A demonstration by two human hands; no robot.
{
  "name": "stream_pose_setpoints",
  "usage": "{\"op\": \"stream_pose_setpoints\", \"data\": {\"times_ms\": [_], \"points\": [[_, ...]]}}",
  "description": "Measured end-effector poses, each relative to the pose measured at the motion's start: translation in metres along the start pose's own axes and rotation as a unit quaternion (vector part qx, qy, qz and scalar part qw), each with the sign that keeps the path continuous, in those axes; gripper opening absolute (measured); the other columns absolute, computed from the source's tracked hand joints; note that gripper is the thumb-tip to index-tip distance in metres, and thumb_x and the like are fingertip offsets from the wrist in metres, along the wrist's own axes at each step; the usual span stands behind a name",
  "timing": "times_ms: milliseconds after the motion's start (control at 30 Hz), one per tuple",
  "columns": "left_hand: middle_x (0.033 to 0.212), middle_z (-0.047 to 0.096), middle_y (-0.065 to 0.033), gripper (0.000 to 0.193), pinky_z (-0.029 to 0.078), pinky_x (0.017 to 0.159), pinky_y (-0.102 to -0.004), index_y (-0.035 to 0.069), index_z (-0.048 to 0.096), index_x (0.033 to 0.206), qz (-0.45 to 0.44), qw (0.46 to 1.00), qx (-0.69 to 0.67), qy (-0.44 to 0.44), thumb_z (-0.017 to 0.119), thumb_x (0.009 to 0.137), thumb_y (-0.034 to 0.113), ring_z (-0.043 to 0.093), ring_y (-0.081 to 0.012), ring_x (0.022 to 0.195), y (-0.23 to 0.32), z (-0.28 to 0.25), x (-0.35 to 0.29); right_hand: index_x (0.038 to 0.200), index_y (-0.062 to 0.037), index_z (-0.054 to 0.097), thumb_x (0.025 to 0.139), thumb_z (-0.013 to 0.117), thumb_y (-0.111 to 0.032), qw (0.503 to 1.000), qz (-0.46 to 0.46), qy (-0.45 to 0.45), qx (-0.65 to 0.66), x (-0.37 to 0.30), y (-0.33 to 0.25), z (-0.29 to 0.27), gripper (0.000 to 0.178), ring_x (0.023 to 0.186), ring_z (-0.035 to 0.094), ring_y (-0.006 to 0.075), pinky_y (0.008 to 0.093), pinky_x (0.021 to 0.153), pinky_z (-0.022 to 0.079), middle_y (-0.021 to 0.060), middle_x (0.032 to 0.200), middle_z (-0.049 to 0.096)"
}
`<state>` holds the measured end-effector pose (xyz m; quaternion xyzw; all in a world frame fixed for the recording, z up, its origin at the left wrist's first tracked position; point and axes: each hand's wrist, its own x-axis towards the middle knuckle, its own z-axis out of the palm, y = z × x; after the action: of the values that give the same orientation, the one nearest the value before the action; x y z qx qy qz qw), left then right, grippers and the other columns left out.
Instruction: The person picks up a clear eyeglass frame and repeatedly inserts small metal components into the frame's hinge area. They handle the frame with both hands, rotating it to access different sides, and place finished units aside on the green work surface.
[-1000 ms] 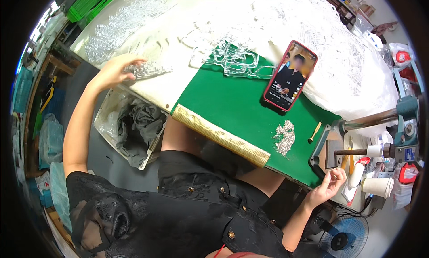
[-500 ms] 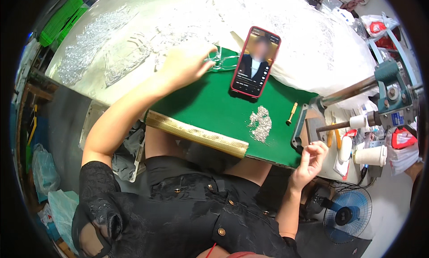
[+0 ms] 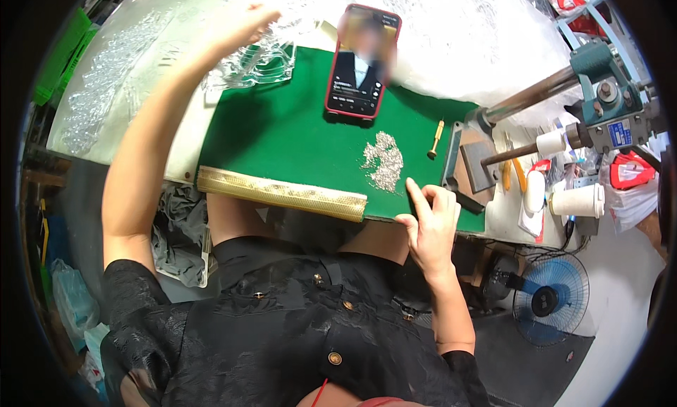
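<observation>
My left hand [image 3: 247, 28] reaches far out over the upper left of the table, above a heap of clear plastic pieces. Its fingers are bent and blurred, so what they hold, if anything, does not show. Just below it, clear plastic frames [image 3: 277, 74], shaped like eyeglass fronts, lie on the corner of the green mat [image 3: 275, 136]. My right hand [image 3: 434, 227] is at the mat's near edge, index finger stretched out and thumb apart, with nothing visible in it. Ahead of its fingertip lies a pile of tiny silvery metal parts [image 3: 386, 164]. A brass-coloured small screwdriver [image 3: 437, 139] lies farther right.
A phone in a red case [image 3: 363, 62] stands at the mat's far side. A gold perforated strip [image 3: 282, 194] lines the near edge. On the right are a blue-green metal press [image 3: 599, 79], a white cup [image 3: 577, 200] and a fan [image 3: 546, 300]. Clear plastic bags [image 3: 465, 47] lie behind.
My left hand has moved up and left, away from the phone; the clear frames now lie farther left. My right hand has come from the press to the mat's near edge, index finger extended.
</observation>
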<state>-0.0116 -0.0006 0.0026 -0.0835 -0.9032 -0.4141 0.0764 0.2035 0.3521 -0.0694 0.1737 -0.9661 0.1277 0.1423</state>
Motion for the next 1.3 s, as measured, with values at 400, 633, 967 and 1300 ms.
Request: {"op": "stream_pose_setpoints", "data": {"times_ms": [400,633,967,1300], "points": [[0.119,0.058,-0.0123,0.054,0.051,0.085,-0.0333,-0.004,0.025,0.144,-0.020,0.844,-0.524,-0.109,0.035,0.096,0.018,0.064,-0.0225,0.096,0.050,0.001,-0.127,0.093,-0.0029,0.067,0.077,0.065,0.000,0.969,0.069,0.066,0.230,0.007,0.009,-0.004,0.017,0.079,0.058,0.0261,0.0335,0.071,0.045,0.0100,0.082,0.061],[0.061,0.046,0.0024,0.078,0.048,0.059,-0.0210,-0.003,0.032,0.138,0.007,0.886,-0.462,-0.033,0.036,0.094,0.061,0.042,-0.0056,0.051,0.055,0.032,-0.164,0.084,-0.0014,0.064,0.075,0.068,0.002,0.960,0.086,0.003,0.267,0.014,0.015,0.000,0.010,0.072,0.060,0.0239,0.0315,0.064,0.047,0.0094,0.077,0.060],[0.092,0.061,-0.0154,0.099,0.047,0.054,-0.0204,-0.007,0.026,0.139,0.007,0.911,-0.394,-0.125,0.059,0.081,0.065,0.058,-0.0108,0.059,0.065,0.053,-0.179,0.083,-0.0037,0.056,0.072,0.075,-0.007,0.982,0.075,0.019,0.174,0.021,0.001,0.006,0.022,0.066,0.053,0.0225,0.0338,0.060,0.044,0.0073,0.073,0.052],[0.136,0.044,-0.0219,0.101,0.051,0.060,-0.0279,-0.010,0.026,0.138,0.102,0.908,-0.373,-0.163,0.072,0.076,0.055,0.061,-0.0167,0.068,0.051,0.057,-0.179,0.081,-0.0001,0.061,0.081,0.063,0.000,0.970,0.109,0.034,0.217,0.017,0.017,0.004,0.003,0.065,0.057,0.0253,0.0333,0.060,0.045,0.0105,0.075,0.057]]}}
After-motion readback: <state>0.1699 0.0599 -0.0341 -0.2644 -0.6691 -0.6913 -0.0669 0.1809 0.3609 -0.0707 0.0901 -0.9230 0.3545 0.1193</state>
